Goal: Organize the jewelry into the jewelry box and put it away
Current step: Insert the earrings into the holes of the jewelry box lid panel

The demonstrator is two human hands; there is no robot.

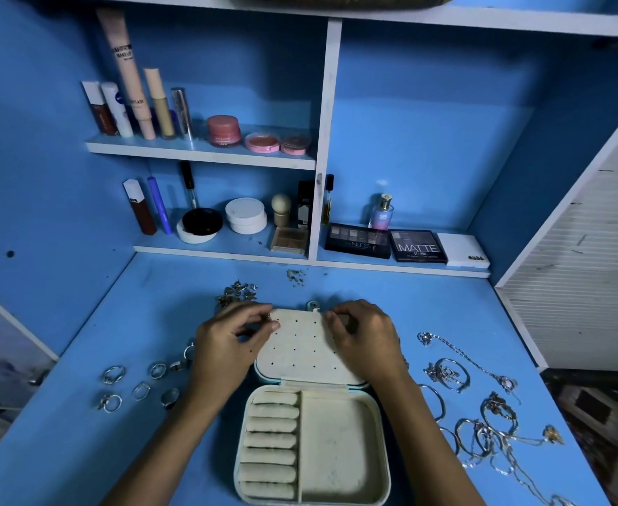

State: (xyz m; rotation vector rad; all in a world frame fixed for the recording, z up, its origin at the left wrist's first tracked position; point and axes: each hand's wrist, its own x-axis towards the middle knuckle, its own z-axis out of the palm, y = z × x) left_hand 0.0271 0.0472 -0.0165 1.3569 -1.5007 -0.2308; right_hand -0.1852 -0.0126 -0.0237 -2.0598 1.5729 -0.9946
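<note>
My left hand (pixel 227 345) pinches a small earring (pixel 268 317) at the left edge of the jewelry box (pixel 311 447) lid, and my right hand (pixel 364 341) curls over the lid's far right corner (whether it holds anything, I can't tell). The box lies open near me; rings (pixel 143 387) lie left, necklaces (pixel 482 414) right, more earrings (pixel 238 292) beyond.

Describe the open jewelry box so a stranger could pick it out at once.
Start at the blue desk below the makeup shelves. The jewelry box lies open at its front middle, between the person's forearms, loose rings to its left, tangled chains to its right. Only it has cream padding: ring rolls, one open tray, and a hole-dotted lid laid back flat.
</note>
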